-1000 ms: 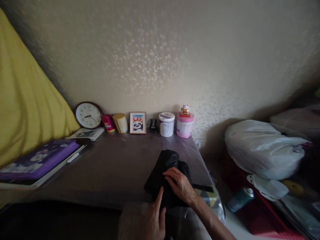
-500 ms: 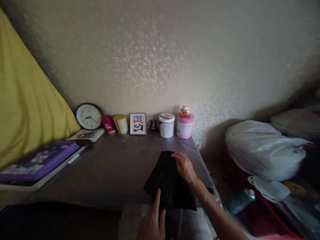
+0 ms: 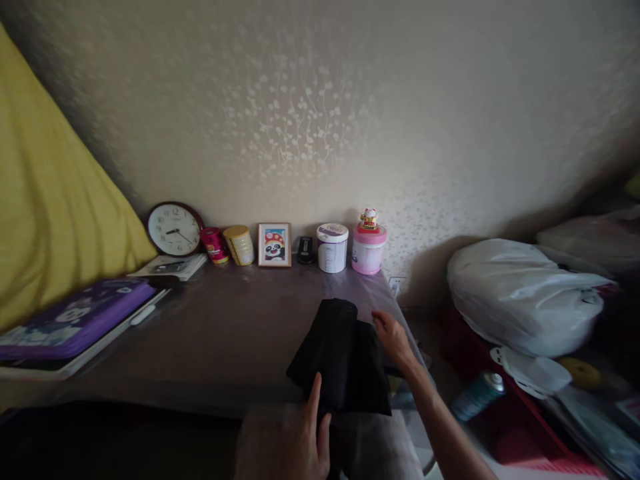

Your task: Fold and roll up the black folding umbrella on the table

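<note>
A dark black piece of folded fabric [image 3: 330,353] lies over the front edge of the table, with a separate flap fanning out at its right. My left hand [image 3: 313,437] is at its lower side, index finger stretched out onto the black fabric and thumb apart from it. Just beside the flap's right edge is my right hand [image 3: 393,339], its fingers curled together. Whether it pinches a bit of the dark fabric cannot be made out.
Along the wall stand a round clock [image 3: 174,230], a panda picture frame [image 3: 274,245], a white tub [image 3: 332,248] and a pink tub [image 3: 369,250] topped by a lucky cat. A purple case [image 3: 75,317] lies left. Right are a white bag [image 3: 520,293] and a spray can [image 3: 479,397].
My right hand has moved right and slightly down, off the top of the black fabric. The flap on the right has shifted and its upper edge now shows. My left hand has stayed put.
</note>
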`<state>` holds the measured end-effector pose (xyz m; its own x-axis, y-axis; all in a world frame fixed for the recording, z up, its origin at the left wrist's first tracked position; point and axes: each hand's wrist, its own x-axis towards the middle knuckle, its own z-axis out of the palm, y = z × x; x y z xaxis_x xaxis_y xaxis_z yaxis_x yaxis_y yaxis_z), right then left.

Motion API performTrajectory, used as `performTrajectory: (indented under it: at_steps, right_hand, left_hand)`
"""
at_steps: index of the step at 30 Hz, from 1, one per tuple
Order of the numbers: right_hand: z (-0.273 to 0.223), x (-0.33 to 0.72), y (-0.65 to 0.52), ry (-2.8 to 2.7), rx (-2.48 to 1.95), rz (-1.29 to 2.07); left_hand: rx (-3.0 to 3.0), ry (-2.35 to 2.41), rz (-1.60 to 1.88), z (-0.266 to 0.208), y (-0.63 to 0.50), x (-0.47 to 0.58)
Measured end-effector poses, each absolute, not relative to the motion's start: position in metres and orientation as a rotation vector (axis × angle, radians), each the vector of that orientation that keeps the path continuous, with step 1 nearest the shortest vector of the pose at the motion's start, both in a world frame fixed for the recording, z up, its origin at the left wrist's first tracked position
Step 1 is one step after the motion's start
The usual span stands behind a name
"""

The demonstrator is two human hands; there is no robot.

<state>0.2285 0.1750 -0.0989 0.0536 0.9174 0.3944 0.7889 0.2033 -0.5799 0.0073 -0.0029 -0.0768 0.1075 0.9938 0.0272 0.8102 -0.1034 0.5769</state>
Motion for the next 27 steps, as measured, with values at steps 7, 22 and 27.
performTrajectory:
  at_steps: [7, 22, 27]
  right_hand:
    - [-0.121, 0.256, 0.155, -1.727, -1.856, 0.377]
    - [-0.099, 0.236, 0.136, -1.708, -1.872, 0.59]
    - [-0.094, 0.226, 0.134, -1.778, -1.886, 0.207]
  left_hand:
    - [1.849, 1.716, 0.726, -0.08, -0.004, 0.007]
    - [2.023, 1.815, 0.652, -0.066, -0.009, 0.009]
    - [1.831, 1.724, 0.751, -0.096, -0.002, 0.013]
